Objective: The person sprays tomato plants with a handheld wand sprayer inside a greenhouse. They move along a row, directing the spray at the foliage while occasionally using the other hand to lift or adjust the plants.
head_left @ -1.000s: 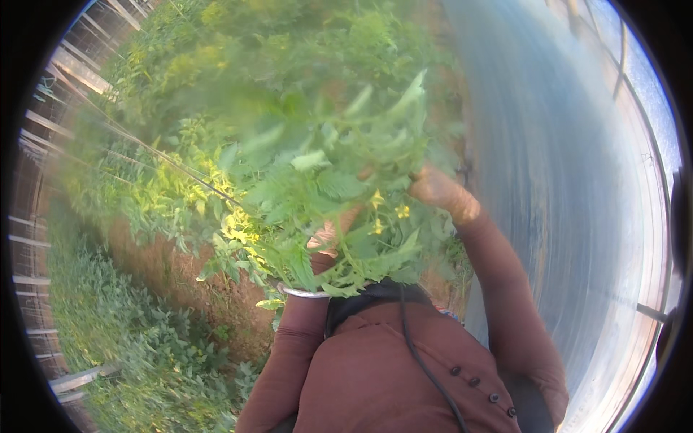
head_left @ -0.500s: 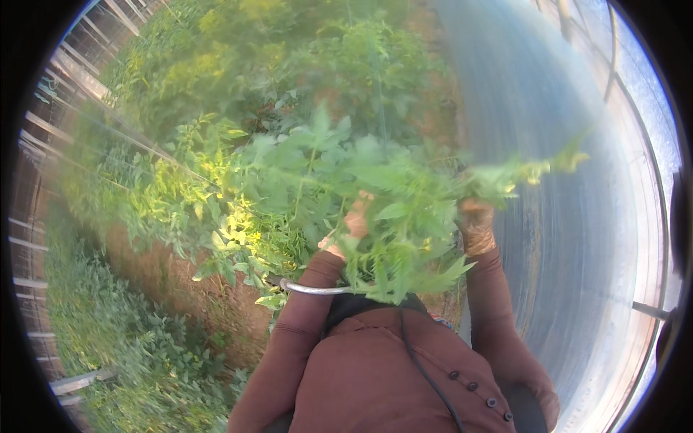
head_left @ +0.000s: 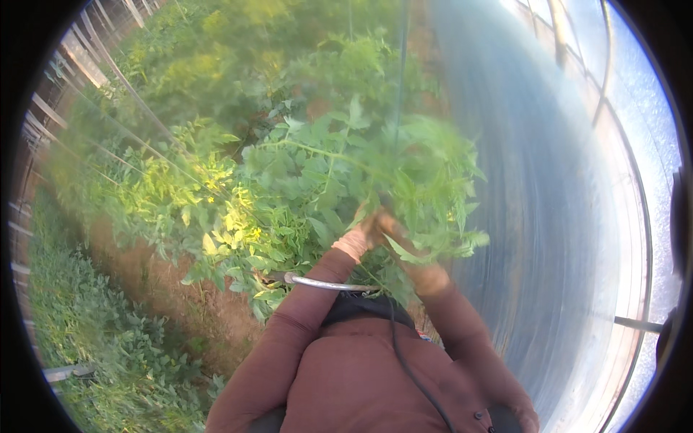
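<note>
A leafy green tomato vine (head_left: 336, 155) rises in front of me, its upper stem bent over and its leaves hanging over my hands. My left hand (head_left: 367, 226) is closed at the vine, in among the stems, with its fingertips partly hidden by leaves. Right beside it, my right hand (head_left: 397, 234) has its fingers close to or touching the left ones. Motion smears that hand, and leaves cover part of it, so its grip does not show. Near my hands a thin upright string (head_left: 401, 79) runs up from the foliage.
A bluish plastic sheet wall (head_left: 534, 216) curves along my right. More tomato plants with yellowed leaves (head_left: 234, 224) stand to the left, beyond them a bare soil path (head_left: 173, 289) and another plant row (head_left: 108, 339). A metal hoop (head_left: 325, 284) crosses at my waist; a black cable (head_left: 408, 361) hangs down my front.
My right hand has come left from beside the plastic wall to meet my left hand. The vine's top, which stretched right, has swung back left. My left hand has shifted slightly right.
</note>
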Demonstrator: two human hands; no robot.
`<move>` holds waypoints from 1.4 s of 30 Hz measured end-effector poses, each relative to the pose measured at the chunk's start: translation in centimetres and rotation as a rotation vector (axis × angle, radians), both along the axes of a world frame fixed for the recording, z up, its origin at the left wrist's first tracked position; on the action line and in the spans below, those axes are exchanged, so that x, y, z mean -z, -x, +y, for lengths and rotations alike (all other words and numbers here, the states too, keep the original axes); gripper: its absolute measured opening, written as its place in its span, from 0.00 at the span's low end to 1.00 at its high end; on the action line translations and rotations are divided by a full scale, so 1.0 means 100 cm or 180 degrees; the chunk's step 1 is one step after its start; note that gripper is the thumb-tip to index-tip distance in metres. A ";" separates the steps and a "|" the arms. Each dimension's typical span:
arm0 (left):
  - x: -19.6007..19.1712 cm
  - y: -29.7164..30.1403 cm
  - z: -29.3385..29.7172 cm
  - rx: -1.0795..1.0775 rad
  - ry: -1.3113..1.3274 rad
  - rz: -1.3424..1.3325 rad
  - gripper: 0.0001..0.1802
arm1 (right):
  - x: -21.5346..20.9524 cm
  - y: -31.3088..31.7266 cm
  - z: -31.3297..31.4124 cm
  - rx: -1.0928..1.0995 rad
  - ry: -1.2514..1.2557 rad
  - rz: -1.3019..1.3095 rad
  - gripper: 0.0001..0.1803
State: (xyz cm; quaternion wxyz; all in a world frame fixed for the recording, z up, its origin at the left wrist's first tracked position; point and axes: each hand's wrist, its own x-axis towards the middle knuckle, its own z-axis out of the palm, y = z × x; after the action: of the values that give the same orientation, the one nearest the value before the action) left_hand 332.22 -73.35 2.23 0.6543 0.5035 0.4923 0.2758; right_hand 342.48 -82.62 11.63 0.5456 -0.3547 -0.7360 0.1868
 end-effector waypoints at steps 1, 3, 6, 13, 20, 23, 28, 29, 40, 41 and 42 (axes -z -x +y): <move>0.004 -0.001 0.000 0.0202 -0.0643 0.0307 0.25 | -0.001 0.007 0.011 -0.0123 0.0936 0.0664 0.23; 0.015 -0.002 0.000 0.0651 -0.2047 0.1188 0.23 | -0.004 0.017 0.036 -0.1145 0.2123 0.2818 0.25; 0.029 0.001 -0.002 0.0601 -0.3048 0.0798 0.20 | -0.007 0.019 0.041 -0.2985 0.1986 0.4961 0.24; 0.008 0.000 0.002 0.1103 -0.2217 0.1167 0.29 | -0.015 -0.018 0.041 -0.5287 0.1345 0.7101 0.21; -0.017 0.001 0.001 0.0705 -0.1585 0.1493 0.19 | -0.035 0.004 0.087 -0.2496 0.2455 0.5710 0.18; -0.006 0.006 0.004 0.0316 -0.1833 0.1526 0.14 | -0.031 0.011 0.065 -0.1218 0.1666 0.3402 0.16; 0.015 0.005 0.013 -0.0154 -0.1482 0.0026 0.15 | -0.006 0.010 0.009 0.0004 0.1877 0.1386 0.12; 0.017 0.004 0.014 -0.0125 -0.1333 0.0111 0.16 | -0.001 0.007 0.002 0.0224 0.2205 0.1732 0.13; -0.016 0.006 0.012 0.0212 -0.1721 0.1437 0.21 | -0.054 -0.015 0.024 0.0717 0.0900 0.2080 0.24; -0.016 0.007 0.012 0.0224 -0.1722 0.1431 0.21 | -0.064 -0.019 0.033 0.0404 0.0889 0.2459 0.25; -0.016 0.008 0.012 0.0258 -0.1698 0.1460 0.21 | -0.075 -0.021 0.043 -0.0022 0.0815 0.2838 0.26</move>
State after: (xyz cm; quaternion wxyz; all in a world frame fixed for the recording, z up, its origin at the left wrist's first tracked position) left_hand 331.43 -72.20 3.81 0.3827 0.7246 0.5166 0.2482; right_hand 344.57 -78.35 19.09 0.7599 -0.3019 -0.4018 0.4123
